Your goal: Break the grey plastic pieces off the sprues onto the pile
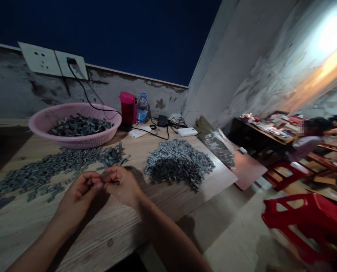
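Note:
My left hand (82, 190) and my right hand (123, 184) meet over the wooden table (100, 234), fingertips pinched together on a small grey metal piece (106, 176). Just beyond them a loose spread of grey metal pieces (52, 168) runs across the left of the table. A heaped pile of similar grey pieces (178, 162) lies to the right of my right hand. Behind the spread stands a pink plastic basket (44, 122) holding more dark pieces.
A red cup (128, 109), a water bottle (142, 109), a white power bank (187, 132) and black cables sit at the table's back. A bag of pieces (221, 147) lies at the right edge. Red plastic stools (307, 219) stand on the floor; another person (313, 138) sits far right.

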Tool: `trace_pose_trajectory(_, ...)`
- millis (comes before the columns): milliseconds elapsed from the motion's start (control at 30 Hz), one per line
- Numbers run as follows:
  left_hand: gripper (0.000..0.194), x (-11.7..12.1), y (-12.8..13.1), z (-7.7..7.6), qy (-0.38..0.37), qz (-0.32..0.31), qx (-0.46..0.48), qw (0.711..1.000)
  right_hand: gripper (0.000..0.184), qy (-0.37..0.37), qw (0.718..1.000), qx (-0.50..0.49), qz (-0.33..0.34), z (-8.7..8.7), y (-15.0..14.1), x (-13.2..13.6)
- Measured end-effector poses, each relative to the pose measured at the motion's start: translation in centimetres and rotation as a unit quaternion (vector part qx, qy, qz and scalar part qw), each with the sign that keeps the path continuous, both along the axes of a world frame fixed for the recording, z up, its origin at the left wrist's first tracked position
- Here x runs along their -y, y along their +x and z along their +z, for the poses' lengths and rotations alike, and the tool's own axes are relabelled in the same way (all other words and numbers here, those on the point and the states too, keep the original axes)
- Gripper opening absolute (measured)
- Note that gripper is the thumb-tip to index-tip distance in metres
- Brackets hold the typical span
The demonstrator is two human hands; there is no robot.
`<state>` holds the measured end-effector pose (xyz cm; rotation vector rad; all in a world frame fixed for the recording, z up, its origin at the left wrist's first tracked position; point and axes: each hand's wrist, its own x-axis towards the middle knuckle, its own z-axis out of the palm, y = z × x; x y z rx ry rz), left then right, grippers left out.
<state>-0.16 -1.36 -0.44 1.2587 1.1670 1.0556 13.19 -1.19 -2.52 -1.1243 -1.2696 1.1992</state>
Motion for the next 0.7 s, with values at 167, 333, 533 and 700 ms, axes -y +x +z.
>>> trace_pose_trajectory(167, 0.032, -0.2, -0.2, -0.1, 0.051, -0.024, -0.043, 0.998, 0.033, -0.050, 0.992, -0.110, 0.028, 1.0, 0.5, -0.2)
trace_pose_trajectory(333, 0.017, -0.1, -0.3, 0.1, 0.194, -0.022, -0.183, 0.964, 0.030, -0.061, 0.984, -0.166, 0.028, 2.2, 0.8, 0.1)
trace_pose_trajectory(533, 0.015, -0.5, -0.4, -0.1, 0.163, -0.011, -0.132, 0.978, 0.033, -0.096, 0.971, -0.219, 0.013, 2.3, 1.0, 0.0)
trace_pose_trajectory(700, 0.016, -0.5, -0.2, 0.4, 0.140, -0.015, -0.066, 0.988, 0.033, -0.144, 0.954, -0.252, 0.070, 3.1, 1.5, 0.2)
